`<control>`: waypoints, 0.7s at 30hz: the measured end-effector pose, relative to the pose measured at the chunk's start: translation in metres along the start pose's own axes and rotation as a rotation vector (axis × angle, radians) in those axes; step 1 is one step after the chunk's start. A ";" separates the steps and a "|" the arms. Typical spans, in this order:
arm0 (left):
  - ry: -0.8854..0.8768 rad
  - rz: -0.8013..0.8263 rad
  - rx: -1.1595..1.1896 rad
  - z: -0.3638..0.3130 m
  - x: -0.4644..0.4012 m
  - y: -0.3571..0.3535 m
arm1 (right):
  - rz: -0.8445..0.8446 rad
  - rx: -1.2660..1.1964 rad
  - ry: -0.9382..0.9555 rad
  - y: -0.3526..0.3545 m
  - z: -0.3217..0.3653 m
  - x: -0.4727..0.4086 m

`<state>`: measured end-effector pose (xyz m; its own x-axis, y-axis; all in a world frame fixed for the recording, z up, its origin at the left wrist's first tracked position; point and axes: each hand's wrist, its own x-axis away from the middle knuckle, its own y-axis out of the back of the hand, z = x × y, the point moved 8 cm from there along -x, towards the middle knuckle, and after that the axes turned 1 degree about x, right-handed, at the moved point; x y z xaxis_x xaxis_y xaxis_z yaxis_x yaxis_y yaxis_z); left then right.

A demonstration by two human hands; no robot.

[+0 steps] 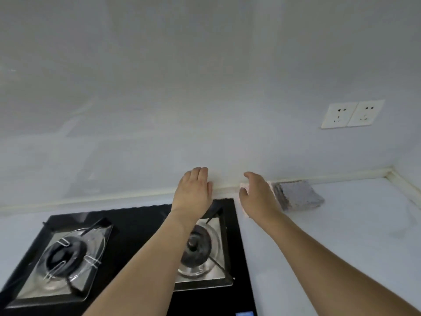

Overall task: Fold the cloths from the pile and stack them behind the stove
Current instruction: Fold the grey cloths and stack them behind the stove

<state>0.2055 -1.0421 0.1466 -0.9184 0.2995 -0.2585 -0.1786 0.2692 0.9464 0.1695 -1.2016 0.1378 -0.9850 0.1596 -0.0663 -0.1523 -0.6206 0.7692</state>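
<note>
A black two-burner gas stove lies set into the white counter. My left hand reaches over its back right corner toward the wall, fingers straight and together, holding nothing. My right hand hovers with relaxed fingers over a pale pink folded cloth by the wall, right of the stove; the hand hides most of it. I cannot tell whether the hand touches it. A grey folded stack of cloths lies just to the right, against the wall. The unfolded pile is out of view.
The white counter runs right to a corner with a raised rim. Two wall sockets sit above the grey stack. The stove's right burner is under my left forearm.
</note>
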 end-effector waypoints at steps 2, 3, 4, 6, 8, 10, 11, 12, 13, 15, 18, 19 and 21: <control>0.007 -0.004 -0.036 0.043 0.018 0.023 | 0.023 0.004 0.048 -0.023 0.048 0.013; 0.016 -0.008 -0.048 0.064 0.027 0.034 | 0.032 0.003 0.071 -0.033 0.072 0.018; 0.031 -0.012 -0.052 0.085 0.034 0.044 | 0.038 0.005 0.090 -0.043 0.092 0.022; 0.061 -0.011 -0.061 0.121 0.050 0.062 | 0.053 0.030 0.123 -0.061 0.127 0.028; 0.082 -0.013 -0.071 0.150 0.064 0.078 | 0.074 0.048 0.150 -0.078 0.156 0.034; 0.110 -0.030 -0.076 0.177 0.075 0.093 | 0.103 0.058 0.179 -0.093 0.182 0.036; 0.132 -0.036 -0.077 0.191 0.083 0.099 | 0.117 0.062 0.200 -0.101 0.195 0.037; 0.148 -0.039 -0.080 0.205 0.091 0.104 | 0.123 0.060 0.215 -0.109 0.208 0.040; 0.155 -0.039 -0.082 0.217 0.099 0.109 | 0.124 0.055 0.222 -0.116 0.219 0.042; 0.158 -0.036 -0.081 0.245 0.114 0.119 | 0.130 0.049 0.232 -0.134 0.244 0.050; 0.172 -0.057 -0.064 0.294 0.133 0.139 | 0.151 0.062 0.249 -0.166 0.287 0.059; 0.179 -0.058 -0.058 0.312 0.139 0.145 | 0.149 0.063 0.252 -0.177 0.302 0.062; 0.191 -0.054 -0.057 0.354 0.154 0.157 | 0.138 0.057 0.259 -0.202 0.338 0.068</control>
<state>0.1611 -0.6294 0.1865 -0.9563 0.1054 -0.2728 -0.2440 0.2266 0.9429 0.1608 -0.8058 0.1930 -0.9851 -0.1295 -0.1129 -0.0177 -0.5771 0.8165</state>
